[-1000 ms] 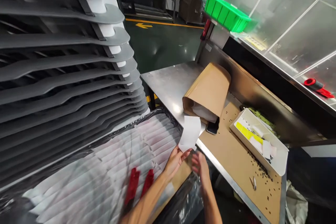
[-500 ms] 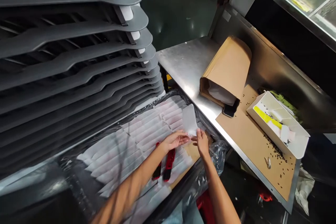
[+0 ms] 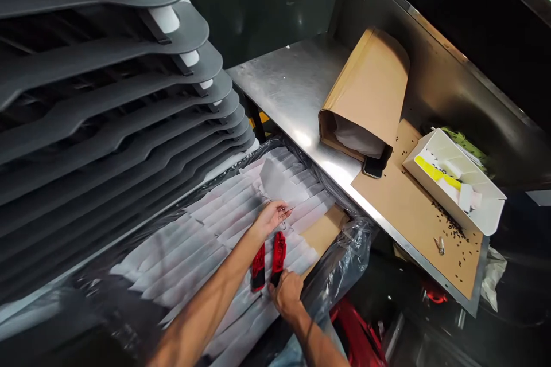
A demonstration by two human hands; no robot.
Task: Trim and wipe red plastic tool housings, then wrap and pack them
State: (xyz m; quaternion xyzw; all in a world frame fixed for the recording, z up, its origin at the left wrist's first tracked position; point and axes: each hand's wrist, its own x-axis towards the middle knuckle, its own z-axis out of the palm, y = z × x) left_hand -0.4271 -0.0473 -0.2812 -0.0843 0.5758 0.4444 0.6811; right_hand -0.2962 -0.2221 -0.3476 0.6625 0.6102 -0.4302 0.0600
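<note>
My left hand (image 3: 272,217) is over the rows of white sleeves, fingers curled at the lower edge of one loose white sleeve (image 3: 275,180). The fingertips partly hide the grip. Nearer to me, my right hand (image 3: 287,293) closes round the black lower end of a red-and-black item (image 3: 279,249) with a bumpy surface. Left of it lies a second red-and-black item (image 3: 258,269), apart from both hands. Overlapping white sleeves (image 3: 206,241) fill the box, which is lined with clear plastic (image 3: 355,249).
Grey stacked panels (image 3: 107,126) rise on the left. A metal bench (image 3: 284,80) on the right bears an open carton (image 3: 365,92), a phone (image 3: 373,167), a white bin (image 3: 462,183) and scattered small black pieces (image 3: 451,226) on cardboard (image 3: 387,189).
My right hand has let go of the loose white sleeve and moved down to a red-and-black item. The sleeve and my left hand have shifted left. The camera view has shifted too.
</note>
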